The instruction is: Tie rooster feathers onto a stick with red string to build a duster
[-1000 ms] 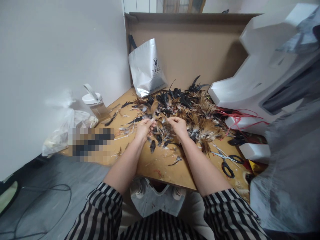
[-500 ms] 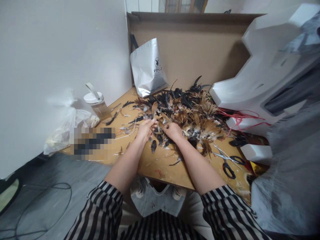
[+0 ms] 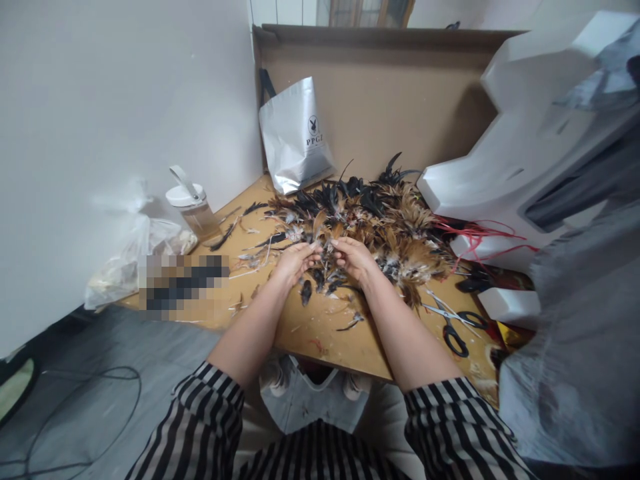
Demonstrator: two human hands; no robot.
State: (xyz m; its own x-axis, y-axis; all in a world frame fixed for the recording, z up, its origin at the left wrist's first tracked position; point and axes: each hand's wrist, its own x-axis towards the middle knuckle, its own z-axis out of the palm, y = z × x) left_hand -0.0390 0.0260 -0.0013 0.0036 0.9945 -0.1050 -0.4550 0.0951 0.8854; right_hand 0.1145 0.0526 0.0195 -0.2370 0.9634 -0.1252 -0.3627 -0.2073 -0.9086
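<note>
My left hand (image 3: 299, 263) is closed in a pinch at the near edge of a heap of brown and black feathers (image 3: 375, 200). A brown feather (image 3: 319, 224) stands up from its fingertips. Just to the right, my right hand (image 3: 356, 259) also pinches, its thumb and forefinger on what looks like a small brown feather that blends into the heap behind. The fingertips of both hands are close together but apart. Below them, a small dark feather (image 3: 306, 292) and a thin loose feather (image 3: 351, 323) lie on the wooden table (image 3: 320, 333).
Black-handled scissors (image 3: 454, 328) lie at the right, near red strings (image 3: 480, 233) and a large white foam piece (image 3: 480, 173). At the back stands a silver bag (image 3: 295, 137). On the left are a lidded drink cup (image 3: 195, 210) and a plastic bag (image 3: 130, 267).
My right hand has drawn up out of the feather heap and turned, its fingers now pinching beside the left. The left hand has shifted slightly right with its feather.
</note>
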